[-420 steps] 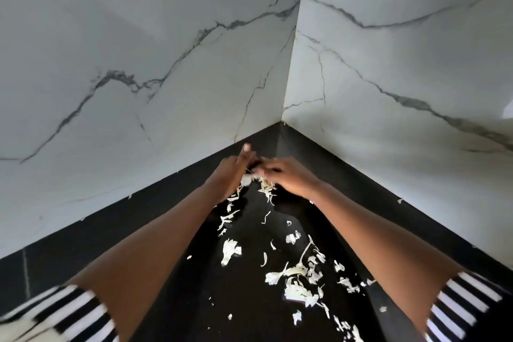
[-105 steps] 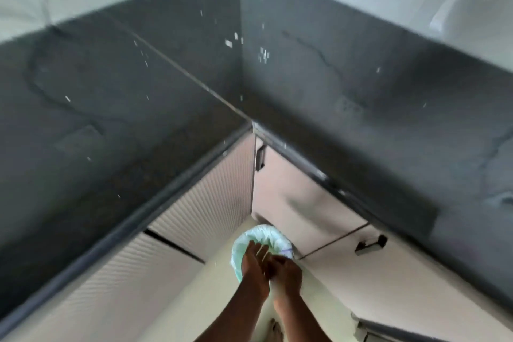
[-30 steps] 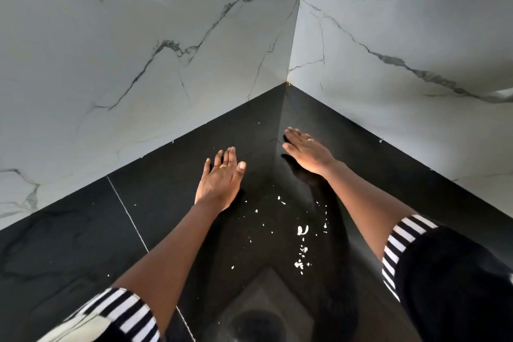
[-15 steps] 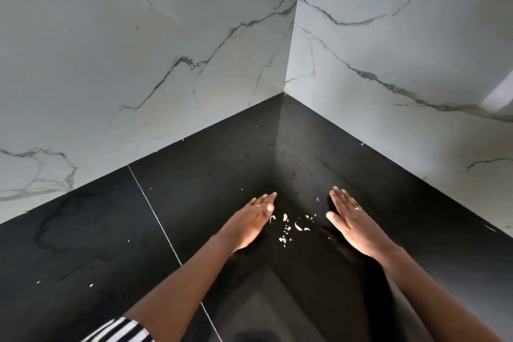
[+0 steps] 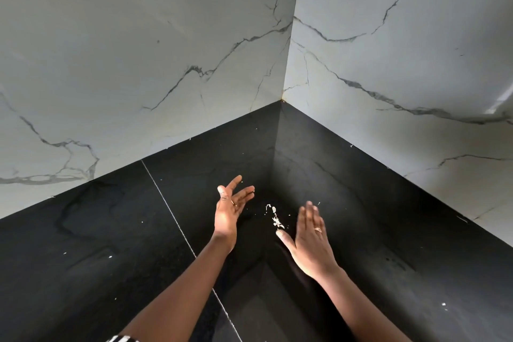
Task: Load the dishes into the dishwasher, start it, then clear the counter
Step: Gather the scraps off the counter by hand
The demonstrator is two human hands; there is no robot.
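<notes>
While white scraps (image 5: 274, 219) lay between them on the black bench (image 5: 111, 244), left hand (image 5: 229, 211) and right hand (image 5: 311, 239) had grips spread.

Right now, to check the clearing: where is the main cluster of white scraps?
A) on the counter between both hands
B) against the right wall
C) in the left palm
A: the white scraps lie on the black counter between the left hand and the right hand, both open and holding nothing.
</notes>
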